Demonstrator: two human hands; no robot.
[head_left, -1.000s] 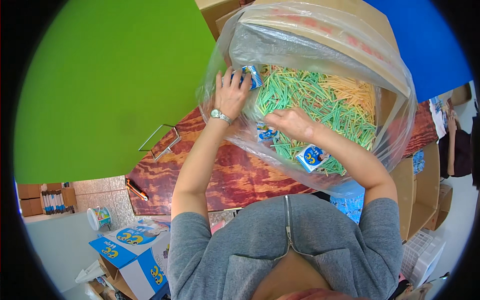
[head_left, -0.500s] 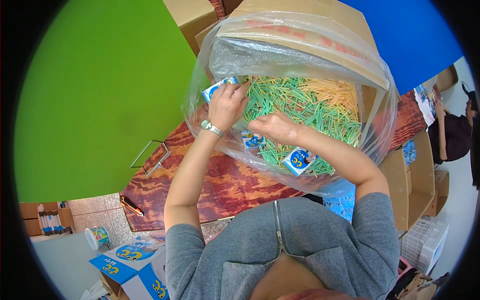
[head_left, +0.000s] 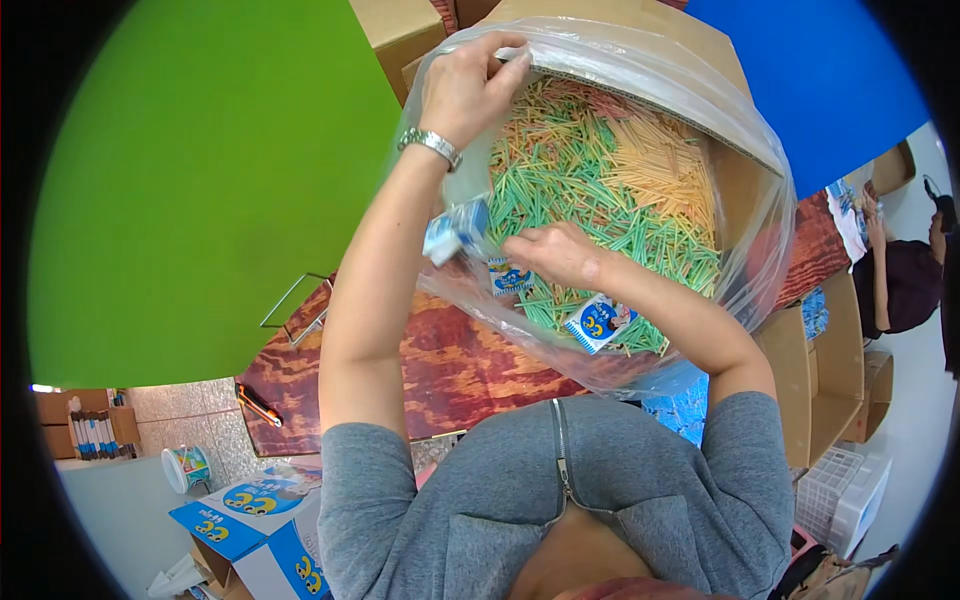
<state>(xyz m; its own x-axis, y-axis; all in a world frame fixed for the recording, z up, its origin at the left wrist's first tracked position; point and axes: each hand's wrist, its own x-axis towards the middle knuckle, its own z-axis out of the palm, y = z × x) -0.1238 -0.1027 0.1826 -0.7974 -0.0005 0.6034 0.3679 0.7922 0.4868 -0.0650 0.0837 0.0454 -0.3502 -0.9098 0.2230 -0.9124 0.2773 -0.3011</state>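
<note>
My left hand [head_left: 474,88] is closed at the far left rim of a cardboard box, pinching its clear plastic liner [head_left: 600,45] against the flap. Inside lie many thin green, yellow, orange and pinkish sticks [head_left: 590,190]. My right hand [head_left: 560,254] hovers over them, fingers curled together; whatever they hold is hidden. A blurred blue-and-white packet [head_left: 457,230] is at the left side of the liner, between my left forearm and my right fingertips. Just below those fingertips sits a small printed packet [head_left: 510,277]. Another packet [head_left: 600,322] rests on the sticks nearer me.
The box stands on a red wood-patterned table [head_left: 450,365]. A cutter knife [head_left: 260,405] and a metal wire frame [head_left: 300,315] are at the left. Green [head_left: 210,200] and blue [head_left: 815,90] panels flank the box. A co-worker [head_left: 900,285] is at the far right, beyond open cartons [head_left: 815,370].
My left hand has moved up and away from the packet to the far rim, and the flap is drawn back, baring more sticks. The packet has dropped nearer me. My right hand stays nearly still.
</note>
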